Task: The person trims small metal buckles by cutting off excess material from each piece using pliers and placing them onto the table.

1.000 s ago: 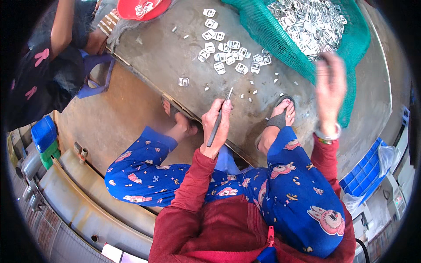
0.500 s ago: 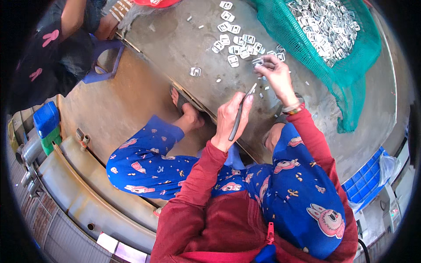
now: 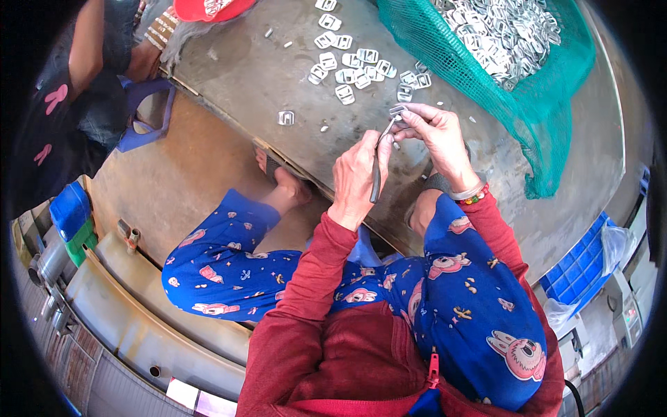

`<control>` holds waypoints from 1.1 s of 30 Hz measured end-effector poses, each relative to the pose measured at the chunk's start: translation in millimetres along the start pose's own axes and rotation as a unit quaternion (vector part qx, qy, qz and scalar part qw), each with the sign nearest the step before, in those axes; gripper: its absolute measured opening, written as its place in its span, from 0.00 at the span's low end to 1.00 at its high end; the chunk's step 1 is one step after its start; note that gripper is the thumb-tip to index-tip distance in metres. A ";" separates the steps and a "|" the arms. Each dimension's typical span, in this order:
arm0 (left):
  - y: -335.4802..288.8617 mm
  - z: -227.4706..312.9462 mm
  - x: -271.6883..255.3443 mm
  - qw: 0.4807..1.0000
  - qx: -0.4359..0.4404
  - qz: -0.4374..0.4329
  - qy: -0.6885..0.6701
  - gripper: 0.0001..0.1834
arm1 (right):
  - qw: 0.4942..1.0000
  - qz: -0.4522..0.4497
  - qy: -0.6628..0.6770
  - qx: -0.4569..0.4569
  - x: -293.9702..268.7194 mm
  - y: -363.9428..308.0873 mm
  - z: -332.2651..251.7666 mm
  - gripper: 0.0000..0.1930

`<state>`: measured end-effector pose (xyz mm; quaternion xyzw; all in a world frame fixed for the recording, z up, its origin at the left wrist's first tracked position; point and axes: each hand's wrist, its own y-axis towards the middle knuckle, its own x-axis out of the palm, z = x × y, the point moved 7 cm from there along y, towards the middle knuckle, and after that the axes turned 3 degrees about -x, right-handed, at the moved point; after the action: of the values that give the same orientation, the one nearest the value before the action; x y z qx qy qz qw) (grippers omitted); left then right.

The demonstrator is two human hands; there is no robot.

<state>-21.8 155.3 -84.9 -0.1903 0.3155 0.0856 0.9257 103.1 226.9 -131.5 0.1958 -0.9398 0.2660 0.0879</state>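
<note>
My left hand (image 3: 353, 172) is closed round a slim dark-handled tool (image 3: 376, 182) with a narrow pale metal tip; whether it is a knife or a scraper is unclear. Its tip meets a small silver metal buckle (image 3: 397, 110), pinched by the fingers of my right hand (image 3: 442, 141). The fingers partly hide the buckle. Just beyond my hands, several similar loose buckles (image 3: 345, 94) lie scattered on the grey sheet surface (image 3: 236, 76). A single buckle (image 3: 285, 117) lies apart, to the left of them.
A green mesh net (image 3: 479, 87) at the far right holds a heap of silver buckles (image 3: 504, 38). Small white bits (image 3: 324, 128) dot the sheet. At the far left are another person's arm (image 3: 87, 45), a purple plastic stool (image 3: 149, 132) and a red basin (image 3: 212, 8).
My hands have come together, and the tool's tip now meets the buckle in my right hand. The whole view has shifted slightly, so the sheet and net appear farther left and up.
</note>
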 end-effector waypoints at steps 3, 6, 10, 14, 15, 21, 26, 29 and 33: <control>-2.1 2.7 -2.8 0.999 0.020 0.022 0.011 0.11 | 0.990 -0.022 -0.141 -0.020 3.3 -3.3 0.9 0.13; -4.9 0.2 -2.4 0.999 -0.001 -0.004 0.049 0.11 | 0.974 -0.021 -0.220 -0.055 10.1 -8.5 -2.6 0.12; -6.7 -4.2 -2.0 1.000 0.001 -0.028 -0.002 0.11 | 0.998 -0.033 -0.057 -0.001 2.6 -3.9 11.4 0.11; -6.0 -27.3 5.9 0.994 -0.031 -0.061 -0.088 0.12 | 0.998 -0.046 0.006 0.046 6.7 -5.4 20.1 0.11; -6.3 -34.8 9.1 0.989 -0.035 -0.067 -0.126 0.13 | 0.997 -0.050 0.020 0.062 8.0 -6.1 22.4 0.11; -16.9 -53.1 33.6 0.865 -0.174 -0.162 -0.441 0.18 | 0.986 -0.025 0.134 0.093 -19.1 -3.0 46.7 0.11; -15.3 -65.3 23.4 0.925 -0.167 -0.113 -0.321 0.18 | 0.992 0.017 0.123 0.026 -13.2 -3.1 25.9 0.13; -8.3 -40.5 8.7 0.985 -0.041 -0.021 -0.165 0.16 | 0.989 0.016 0.145 0.029 -13.1 -3.5 33.4 0.15; -6.6 -24.0 4.4 0.997 -0.048 -0.035 -0.048 0.14 | 1.000 0.012 0.003 0.008 -9.9 -7.4 27.4 0.14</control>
<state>-29.7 139.7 -103.1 -0.2412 0.2589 0.0771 0.9321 113.5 209.6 -153.8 0.1849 -0.9396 0.2749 0.0857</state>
